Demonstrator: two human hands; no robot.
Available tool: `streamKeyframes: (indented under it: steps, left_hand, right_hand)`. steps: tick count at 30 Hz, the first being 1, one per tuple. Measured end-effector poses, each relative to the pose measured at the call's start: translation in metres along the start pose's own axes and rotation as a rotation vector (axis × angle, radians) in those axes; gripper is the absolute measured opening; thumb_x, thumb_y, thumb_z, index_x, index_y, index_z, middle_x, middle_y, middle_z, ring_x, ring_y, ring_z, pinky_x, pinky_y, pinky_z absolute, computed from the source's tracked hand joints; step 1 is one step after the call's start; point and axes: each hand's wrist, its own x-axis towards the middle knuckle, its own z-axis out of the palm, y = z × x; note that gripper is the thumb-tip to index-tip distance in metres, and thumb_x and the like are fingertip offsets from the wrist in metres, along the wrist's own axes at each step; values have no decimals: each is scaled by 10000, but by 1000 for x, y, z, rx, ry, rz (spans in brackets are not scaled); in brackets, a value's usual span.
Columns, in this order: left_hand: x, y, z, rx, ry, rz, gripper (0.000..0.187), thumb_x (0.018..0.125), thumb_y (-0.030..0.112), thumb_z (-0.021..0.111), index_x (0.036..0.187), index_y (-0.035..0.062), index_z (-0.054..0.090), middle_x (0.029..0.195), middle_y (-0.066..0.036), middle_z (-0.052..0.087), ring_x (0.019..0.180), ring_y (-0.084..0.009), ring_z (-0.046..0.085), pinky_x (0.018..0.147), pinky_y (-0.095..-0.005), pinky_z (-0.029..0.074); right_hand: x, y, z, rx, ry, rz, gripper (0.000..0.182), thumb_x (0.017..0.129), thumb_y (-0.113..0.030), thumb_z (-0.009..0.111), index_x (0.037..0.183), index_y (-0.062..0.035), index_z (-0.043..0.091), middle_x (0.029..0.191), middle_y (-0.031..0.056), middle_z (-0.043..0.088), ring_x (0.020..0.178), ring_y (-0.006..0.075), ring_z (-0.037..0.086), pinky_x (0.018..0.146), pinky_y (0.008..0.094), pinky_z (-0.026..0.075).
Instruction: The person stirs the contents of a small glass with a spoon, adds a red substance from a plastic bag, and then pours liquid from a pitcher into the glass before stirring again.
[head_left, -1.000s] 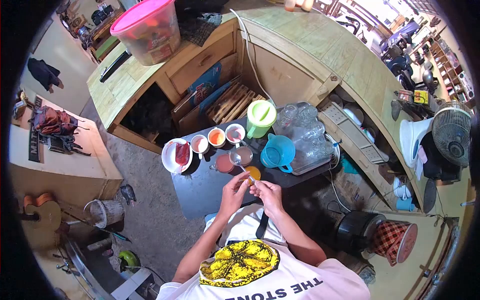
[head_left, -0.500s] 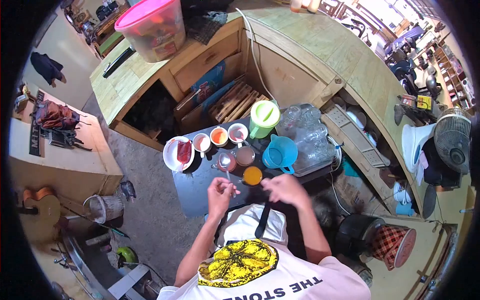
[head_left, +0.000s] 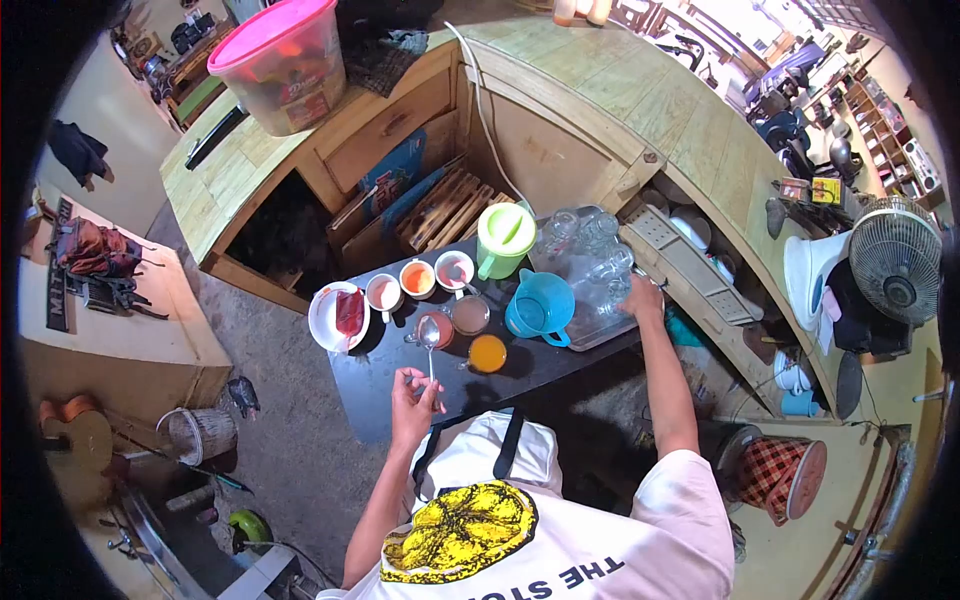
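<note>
Pinched in my left hand [head_left: 412, 405] is a metal spoon [head_left: 431, 352], its bowl over a glass cup of reddish-pink drink [head_left: 436, 336]. Beside that stand a glass of brownish drink [head_left: 470, 314] and a glass of orange drink [head_left: 487, 353]. My right hand [head_left: 642, 298] is at the right side of a metal tray [head_left: 590, 338], its fingers curled at a clear glass mug [head_left: 614, 296] among several others. A blue pitcher [head_left: 540, 308] stands left of the tray, with a lidded green pitcher [head_left: 505, 238] behind it.
White cups [head_left: 384, 292] with coloured contents line the far side of the dark table [head_left: 375, 395]. A white bowl [head_left: 324, 322] with a red packet [head_left: 350, 312] sits at its left. A wooden counter [head_left: 570, 75] curves around behind, holding a pink-lidded tub [head_left: 290, 85].
My right hand has left the orange drink and moved right to the glass mugs on the tray. My left hand still holds the spoon, now raised by the reddish-pink drink.
</note>
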Motion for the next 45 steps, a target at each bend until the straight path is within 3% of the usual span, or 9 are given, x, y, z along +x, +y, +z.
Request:
streamKeyframes:
  steps: [9,11,15,20,23,26,31,39,45]
  left_hand:
    - [-2,8,8,-68,-32,14,244,956,-32,574,1080,63,387,859,-95,645,568,-136,622,477,-253,531]
    - [-2,10,8,-79,-34,4,234,958,-27,575,1070,59,389,861,-97,648,567,-133,619,487,-252,531]
    - [-2,14,7,-45,-37,-8,213,963,-21,575,1049,54,396,857,-95,647,573,-129,615,505,-255,533]
    - [0,17,-2,-69,-23,-3,193,969,-18,569,1036,54,403,859,-99,653,579,-126,611,506,-260,531]
    - [2,19,-11,-63,-5,38,195,970,-9,577,1035,57,406,861,-99,655,571,-122,602,497,-256,525]
    - [0,26,-24,-40,33,70,196,969,-3,584,1017,68,407,857,-97,654,561,-116,589,471,-249,500]
    - [-10,46,-50,-57,124,98,209,957,-15,597,998,72,412,858,-97,653,548,-111,572,452,-240,475]
    - [-20,54,-88,-117,263,165,223,950,-13,606,945,81,404,865,-109,670,546,-106,575,442,-237,478]
    - [-31,50,-88,-128,255,166,202,957,-13,594,968,77,413,875,-101,662,575,-111,584,453,-239,481]
  right_hand:
    - [40,74,12,251,39,-160,769,511,-382,963,1093,45,698,1046,227,711,1006,355,687,882,422,545]
    - [-12,71,-56,433,-62,-166,556,687,-282,893,1107,10,677,1024,123,727,855,244,699,721,370,561]
    - [-48,142,-52,1473,-179,-130,460,935,-370,654,1213,-4,639,1052,116,715,862,243,698,640,330,544]
    - [-141,70,-43,2218,10,-285,712,929,-464,628,1436,-8,424,1299,151,610,1050,328,666,879,430,547]
    - [-180,-1,-43,2011,-262,-607,963,763,-558,750,1468,-12,386,1396,137,526,1159,328,610,995,472,502]
    - [-216,-89,-44,2085,-779,-783,961,634,-275,774,1500,-121,386,1386,110,528,1185,394,574,998,471,470]
    - [-242,-187,3,1948,-1462,-827,971,661,-234,780,1511,-42,351,1450,164,464,1251,363,542,1088,502,399]
    - [-234,-279,87,1639,-1120,-795,736,734,48,757,1412,-38,483,1347,62,576,1223,147,548,1064,352,434]
    - [-232,-333,158,1620,-661,-790,672,699,-198,897,1266,-12,585,1241,86,618,1170,178,577,1013,344,471]
